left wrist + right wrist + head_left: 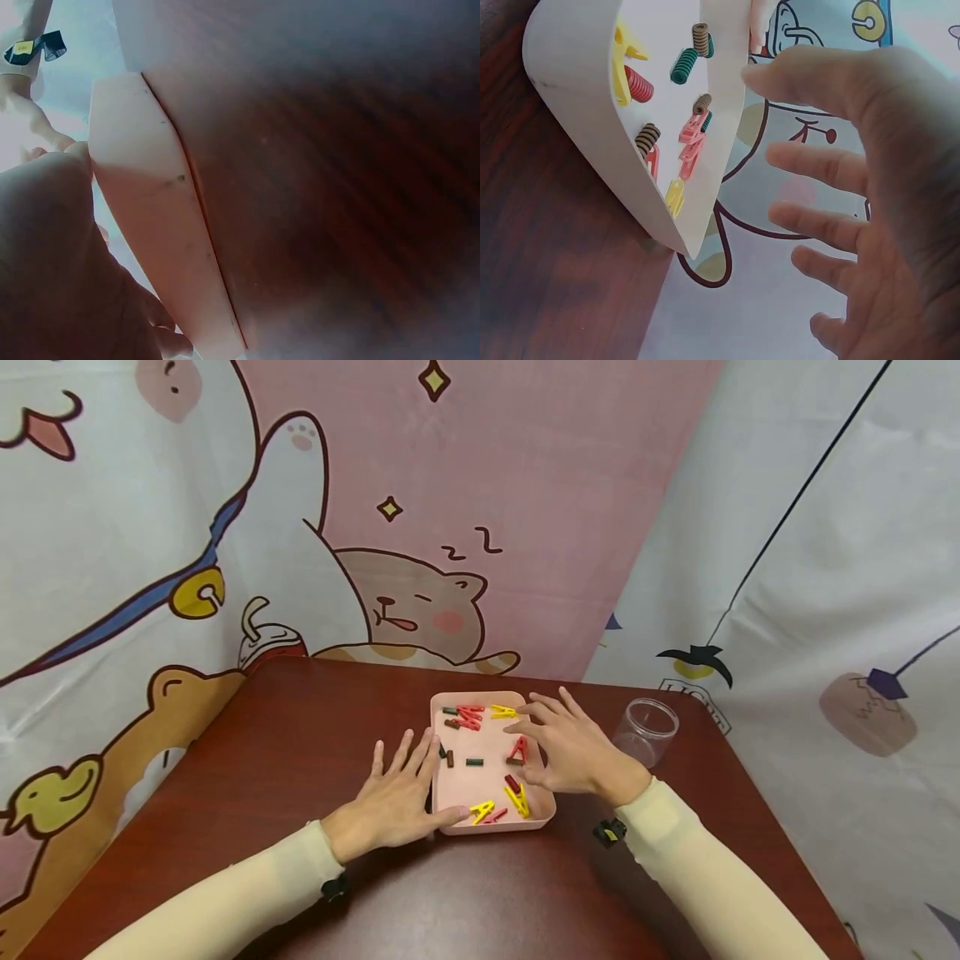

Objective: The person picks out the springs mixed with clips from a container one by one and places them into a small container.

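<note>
A pink tray [461, 787] lies on the table, holding small plastic clips and ribbed, coil-like cylinders. My left hand [393, 806] is spread along its left side, thumb at the near left corner by a yellow clip [482, 811]. Over the tray's right edge hovers my right hand [577, 747], fingers apart and nothing between them. Close to its thumb are a red clip [519, 748] and a yellow clip [517, 800]. Red clips [468, 720] cluster at the far left. In the right wrist view, a green coil [683, 66] and a dark red coil [639, 85] show inside the tray.
A clear round jar [647, 732] stands right of the tray, behind my right forearm. The dark brown table [315, 735] reaches to a cartoon-printed curtain [525, 485] at the back and sides.
</note>
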The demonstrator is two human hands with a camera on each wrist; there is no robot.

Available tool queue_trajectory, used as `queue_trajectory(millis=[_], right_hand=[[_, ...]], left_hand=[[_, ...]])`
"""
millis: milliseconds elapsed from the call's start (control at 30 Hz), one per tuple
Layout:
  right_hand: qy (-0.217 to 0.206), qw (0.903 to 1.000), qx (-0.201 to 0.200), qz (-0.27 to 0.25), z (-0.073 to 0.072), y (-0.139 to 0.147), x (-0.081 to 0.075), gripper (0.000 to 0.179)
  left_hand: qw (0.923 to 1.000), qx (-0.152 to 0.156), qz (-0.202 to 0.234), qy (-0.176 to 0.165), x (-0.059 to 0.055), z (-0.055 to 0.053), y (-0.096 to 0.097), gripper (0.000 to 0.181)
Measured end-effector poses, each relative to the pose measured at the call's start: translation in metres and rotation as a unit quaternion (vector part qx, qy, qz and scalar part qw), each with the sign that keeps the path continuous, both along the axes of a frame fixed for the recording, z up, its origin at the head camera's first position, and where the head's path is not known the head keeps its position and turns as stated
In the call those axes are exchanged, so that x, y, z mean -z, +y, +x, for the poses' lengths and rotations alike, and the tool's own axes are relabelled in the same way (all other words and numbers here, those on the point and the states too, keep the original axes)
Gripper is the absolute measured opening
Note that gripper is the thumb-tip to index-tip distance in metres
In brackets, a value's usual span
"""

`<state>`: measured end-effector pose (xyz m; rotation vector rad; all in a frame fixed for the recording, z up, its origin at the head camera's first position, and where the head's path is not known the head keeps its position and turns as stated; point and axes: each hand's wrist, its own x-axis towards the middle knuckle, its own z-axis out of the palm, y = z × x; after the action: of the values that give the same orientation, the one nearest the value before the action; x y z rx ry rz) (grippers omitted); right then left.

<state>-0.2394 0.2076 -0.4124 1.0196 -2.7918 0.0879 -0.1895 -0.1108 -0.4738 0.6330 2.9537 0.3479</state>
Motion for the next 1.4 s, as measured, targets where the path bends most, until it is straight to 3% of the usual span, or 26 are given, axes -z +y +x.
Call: queue_trajectory(millis=[367,700,900,1267,1400], right_hand=[[-0.031,0.9991,-0.012,0.025,-0.008,-0.005,0.0,0.051],[-0.066,0.9954,-0.026,0.064,-0.015,-0.018,0.0,0.027],[-0.114,0.9898,-0.028,0.082,-0.014,-0.026,0.0,0.029],[-0.135,0.983,-0.014,0.124,-0.017,-0.034,-0.001,0.028],[-0.133,0.9818,-0.014,0.134,-0.016,-0.038,0.001,0.018]], left_hand=[[0.9997,-0.008,0.011,-0.019,0.0,0.0,0.0,0.129],[0.9993,0.005,0.009,-0.037,-0.002,-0.004,-0.002,0.128],[0.9987,0.019,-0.003,-0.047,-0.003,-0.009,-0.004,0.128],[0.9979,0.036,-0.01,-0.054,-0.004,-0.023,-0.011,0.128],[0.9978,0.038,-0.01,-0.054,-0.004,-0.024,-0.012,0.128]])
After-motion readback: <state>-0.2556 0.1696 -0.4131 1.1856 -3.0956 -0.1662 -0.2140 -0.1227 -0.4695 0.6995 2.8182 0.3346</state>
